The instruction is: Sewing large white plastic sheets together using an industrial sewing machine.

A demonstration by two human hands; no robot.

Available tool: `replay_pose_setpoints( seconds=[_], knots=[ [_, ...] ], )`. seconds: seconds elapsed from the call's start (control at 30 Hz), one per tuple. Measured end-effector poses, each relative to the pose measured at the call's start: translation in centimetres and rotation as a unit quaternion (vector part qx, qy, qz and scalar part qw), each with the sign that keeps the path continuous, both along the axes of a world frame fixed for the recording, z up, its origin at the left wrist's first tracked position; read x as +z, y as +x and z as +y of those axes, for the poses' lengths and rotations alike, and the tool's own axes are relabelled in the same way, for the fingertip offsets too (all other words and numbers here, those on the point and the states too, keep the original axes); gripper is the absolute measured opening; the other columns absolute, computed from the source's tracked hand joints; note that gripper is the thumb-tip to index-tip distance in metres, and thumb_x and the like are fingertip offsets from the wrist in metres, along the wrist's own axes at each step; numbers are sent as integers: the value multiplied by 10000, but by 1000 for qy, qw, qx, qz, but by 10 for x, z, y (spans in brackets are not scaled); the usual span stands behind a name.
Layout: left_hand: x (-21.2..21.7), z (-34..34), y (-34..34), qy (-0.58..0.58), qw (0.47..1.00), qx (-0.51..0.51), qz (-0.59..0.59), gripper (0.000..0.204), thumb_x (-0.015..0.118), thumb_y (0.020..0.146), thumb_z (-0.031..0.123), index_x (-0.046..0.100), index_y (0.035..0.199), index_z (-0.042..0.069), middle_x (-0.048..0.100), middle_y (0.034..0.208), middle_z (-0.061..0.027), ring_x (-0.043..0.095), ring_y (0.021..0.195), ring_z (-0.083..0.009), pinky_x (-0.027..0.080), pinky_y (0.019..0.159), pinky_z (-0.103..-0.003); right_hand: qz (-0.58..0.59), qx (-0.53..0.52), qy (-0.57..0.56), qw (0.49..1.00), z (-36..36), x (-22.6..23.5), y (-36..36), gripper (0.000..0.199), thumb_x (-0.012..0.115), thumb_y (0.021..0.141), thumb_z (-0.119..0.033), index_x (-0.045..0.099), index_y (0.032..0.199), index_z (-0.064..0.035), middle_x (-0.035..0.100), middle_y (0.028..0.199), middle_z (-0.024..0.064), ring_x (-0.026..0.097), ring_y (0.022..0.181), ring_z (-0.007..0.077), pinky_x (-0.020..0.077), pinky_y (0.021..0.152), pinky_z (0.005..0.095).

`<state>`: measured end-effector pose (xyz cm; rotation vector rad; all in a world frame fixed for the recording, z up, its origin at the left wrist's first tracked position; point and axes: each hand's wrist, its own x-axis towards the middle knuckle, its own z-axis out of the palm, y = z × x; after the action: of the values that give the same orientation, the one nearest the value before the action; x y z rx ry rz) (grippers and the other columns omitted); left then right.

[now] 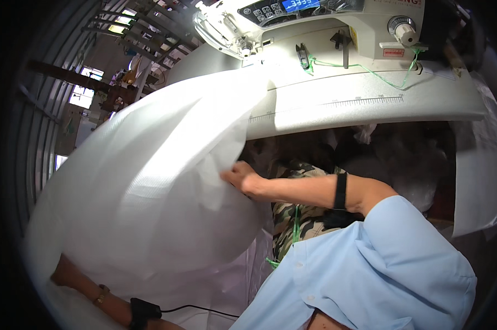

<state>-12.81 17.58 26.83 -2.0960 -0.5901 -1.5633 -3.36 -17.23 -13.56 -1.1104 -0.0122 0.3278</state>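
White cloth (155, 220) across the left half, far end on the sewing table (452, 104) just below the head of the sewing machine (380, 30), bulk billowing toward near left. Done so far: far end up at the machine. Stitching done or left: can't tell, no seam readable, needle spot washed out by glare. Probably unfinished, judging by cloth both at the machine and in hand.

Right hand (244, 177) at the cloth's right edge, fingers curled in, seemingly pinching it, slightly blurred. Left hand (63, 271) at the near left part of the cloth, dim; finger state: can't tell.

Surface: pale, with printed ruler marks (369, 100), black snips (302, 56), green thread (392, 84) trailing right. Blue screen (300, 4) lit on the machine. Room: metal bars (39, 154) at left, bright windows (83, 96) far left, pale sheet (479, 176) hanging at right.
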Motion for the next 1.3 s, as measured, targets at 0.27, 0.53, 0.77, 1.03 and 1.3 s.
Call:
replay_pose_setpoints(
  seconds=[0.27,0.53,0.77,1.03,1.3],
  knots=[
    [-196,256,-3,-1,866,-2,499,367,599,933,293,635,1160,8,619,1226,-164,576,1136,-331,429,1025,-410,-129,105,61,984,-79,-2,-67,280,553,911,-210,646,845,45,553,720,-23,476,657,57,399,581,261],
    [-318,-122,95,-271,758,-392,445,260,589,909,199,691,985,-28,708,842,-181,688,775,-322,525,730,-384,24,-66,-148,987,-76,-88,-61,342,545,913,-223,630,941,107,666,823,192,643,780,201,500,668,378],
    [-372,-216,138,-171,805,-401,403,540,549,980,305,458,1396,-27,448,1464,-197,415,1350,-357,318,1119,-424,-115,-44,-198,972,-85,-42,-58,366,543,890,-234,607,853,125,606,758,333,675,770,380,495,691,450],
    [-386,-179,182,-263,766,-436,391,536,557,970,314,491,1362,-46,459,1455,-199,451,1327,-337,338,1098,-465,-307,-100,-566,758,-177,63,54,296,525,936,-285,700,909,-48,682,809,193,664,795,366,516,756,457],
    [-378,-287,68,-160,720,-577,351,625,745,809,159,482,1330,-64,441,1424,-251,434,1306,-412,322,1103,-476,-314,-192,-716,594,-214,26,173,172,603,842,-160,689,836,-11,671,797,226,670,770,387,532,722,466]
  ],
)
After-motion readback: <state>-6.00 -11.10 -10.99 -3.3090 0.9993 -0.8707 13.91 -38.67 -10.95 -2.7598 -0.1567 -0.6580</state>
